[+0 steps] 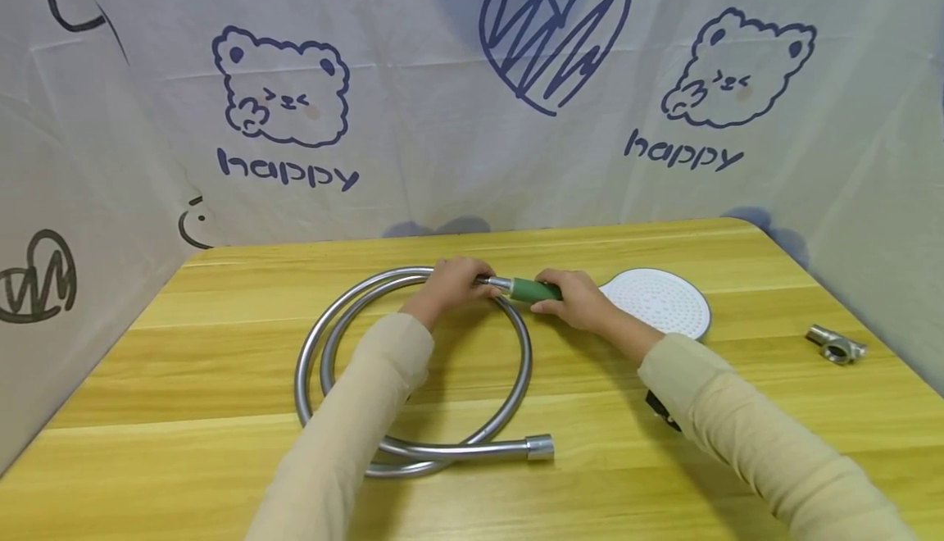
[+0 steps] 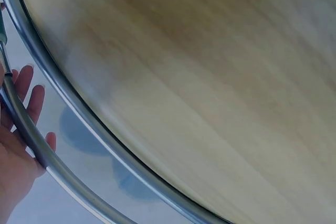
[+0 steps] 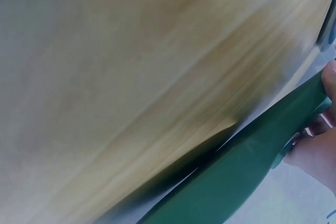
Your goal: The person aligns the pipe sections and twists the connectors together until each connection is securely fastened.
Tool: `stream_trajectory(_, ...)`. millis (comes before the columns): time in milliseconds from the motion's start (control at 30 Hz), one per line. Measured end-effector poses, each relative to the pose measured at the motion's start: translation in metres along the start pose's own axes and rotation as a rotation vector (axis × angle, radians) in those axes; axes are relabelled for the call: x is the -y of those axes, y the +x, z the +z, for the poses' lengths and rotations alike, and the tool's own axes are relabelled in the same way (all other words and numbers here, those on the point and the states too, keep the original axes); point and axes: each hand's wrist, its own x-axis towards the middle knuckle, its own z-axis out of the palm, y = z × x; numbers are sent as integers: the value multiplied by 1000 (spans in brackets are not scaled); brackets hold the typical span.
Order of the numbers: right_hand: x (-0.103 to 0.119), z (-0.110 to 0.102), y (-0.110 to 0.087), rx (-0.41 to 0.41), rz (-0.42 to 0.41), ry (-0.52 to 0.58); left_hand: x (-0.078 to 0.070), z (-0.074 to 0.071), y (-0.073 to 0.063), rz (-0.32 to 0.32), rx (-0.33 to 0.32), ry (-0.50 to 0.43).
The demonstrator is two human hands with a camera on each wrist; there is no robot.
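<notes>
So we've got a shower hose [image 1: 494,449] lying in loose silver-grey loops on the wood-grain table [image 1: 184,361], left of centre. It's smooth and shiny, with bright streaks along the curves, and its free end has a wider silver nut [image 1: 540,447] at the near side of the coil. Our left hand [image 1: 456,280] pinches the hose by its other end, where a slim metal tip meets the green handle of the shower head [image 1: 656,302]. Whether it's seated in there, we can't tell. Our right hand [image 1: 578,297] has its fingers curled round that handle. The head's face is round and white, dotted all over with tiny nozzles; the right wrist view shows a plain matte green handle. Over on the right there's a metal fitting [image 1: 837,346], plus something small and black [image 1: 662,411] partly hidden by our right sleeve.
</notes>
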Motion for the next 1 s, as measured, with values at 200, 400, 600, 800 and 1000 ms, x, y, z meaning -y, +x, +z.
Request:
stream_trajectory(200, 0, -1, 0, 3, 5, -2, -2, -1, 0, -19, -8, -36)
stream_trajectory(400, -1, 0, 0, -6, -7, -9, -2, 2, 0, -13, -52, -21)
stream_trajectory(600, 0, 0, 0, -3, -4, -8, 0, 4, 0, 16, -94, 15)
stream_trajectory(800, 0, -1, 0, -4, 1, -1, -1, 5, 1, 9, -102, 19)
stream_trajectory(1000, 0, -2, 0, 0, 6, 3, -2, 4, 2, -4, -88, 0)
